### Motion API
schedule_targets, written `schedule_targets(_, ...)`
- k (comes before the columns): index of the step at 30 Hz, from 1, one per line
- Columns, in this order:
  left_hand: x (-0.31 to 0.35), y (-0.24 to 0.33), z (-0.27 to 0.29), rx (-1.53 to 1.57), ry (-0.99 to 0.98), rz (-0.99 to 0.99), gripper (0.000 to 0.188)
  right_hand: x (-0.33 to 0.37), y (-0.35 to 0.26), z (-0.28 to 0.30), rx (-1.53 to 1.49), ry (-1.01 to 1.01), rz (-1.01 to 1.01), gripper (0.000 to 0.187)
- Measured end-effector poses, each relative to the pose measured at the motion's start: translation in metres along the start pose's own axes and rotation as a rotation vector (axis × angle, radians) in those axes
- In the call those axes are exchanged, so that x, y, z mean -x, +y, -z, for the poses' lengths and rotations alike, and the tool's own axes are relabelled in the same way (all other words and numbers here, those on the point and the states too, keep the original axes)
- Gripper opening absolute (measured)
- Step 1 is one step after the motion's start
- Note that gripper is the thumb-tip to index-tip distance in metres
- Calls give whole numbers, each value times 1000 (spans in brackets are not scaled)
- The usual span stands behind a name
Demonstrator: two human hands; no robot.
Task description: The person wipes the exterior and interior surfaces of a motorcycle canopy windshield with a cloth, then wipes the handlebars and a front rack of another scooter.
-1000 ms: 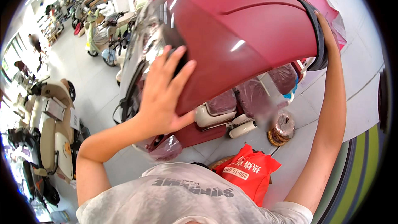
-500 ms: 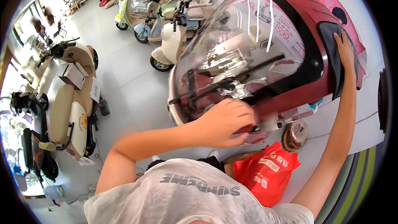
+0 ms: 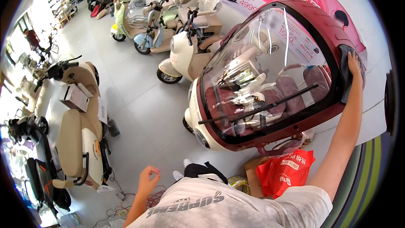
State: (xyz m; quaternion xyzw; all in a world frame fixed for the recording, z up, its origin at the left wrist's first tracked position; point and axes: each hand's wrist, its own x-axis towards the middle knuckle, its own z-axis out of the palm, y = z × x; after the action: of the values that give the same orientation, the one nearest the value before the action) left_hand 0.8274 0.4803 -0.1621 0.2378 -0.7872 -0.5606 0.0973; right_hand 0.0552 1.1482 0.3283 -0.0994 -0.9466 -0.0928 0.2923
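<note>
A small enclosed vehicle (image 3: 304,123) with a maroon cab and cream front stands before me on the right. Its clear windshield (image 3: 253,65) carries a black wiper (image 3: 274,103). At the rear right of the roof (image 3: 316,19), my right hand (image 3: 355,64) holds a dark grey cloth (image 3: 345,74) pressed against the edge, its fingers stretched over it. My left hand (image 3: 147,180) hangs low beside my body, apart from everything, with loosely bent fingers and nothing visible in them.
A beige scooter (image 3: 71,143) bearing a white box (image 3: 76,97) stands left. Cream (image 3: 181,50) and blue (image 3: 156,38) scooters are farther back. A red bag (image 3: 289,175) and cardboard box (image 3: 252,177) sit below the vehicle's side. Cables (image 3: 156,198) lie on the floor by my left hand.
My left hand has come away from the lower windshield edge down to my left side. The right hand stays on the cloth at the roof edge. My view has shifted, showing more of the vehicle.
</note>
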Motion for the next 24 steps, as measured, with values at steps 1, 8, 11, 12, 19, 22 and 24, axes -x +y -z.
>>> schedule_targets(1, -3, 6, 8, 5, 62, 58, 15, 12, -24, -15, -74, -80, -104, 77)
schedule_targets(8, -101, 31, 19, 74, 61, -34, 13, 9, -93, 25, 85, -95, -236, 85)
schedule_targets(11, -160, 47, 21, 30, -47, -118, 12, 0, -109, 31, 101, -91, -299, 86)
schedule_targets(12, -181, 51, 24, 16, -77, -118, 12, -1, -123, 30, 99, -141, -293, 86)
schedule_targets(19, -329, 67, 60, -31, -242, -152, 11, 29, -184, 61, 198, -100, -282, 85)
schedule_targets(22, -387, 68, 72, -59, -262, -174, 10, 47, -212, 68, 248, -7, -241, 84)
schedule_targets(24, -426, 71, 76, 9, -309, -192, 9, 58, -228, 68, 255, 78, -218, 83)
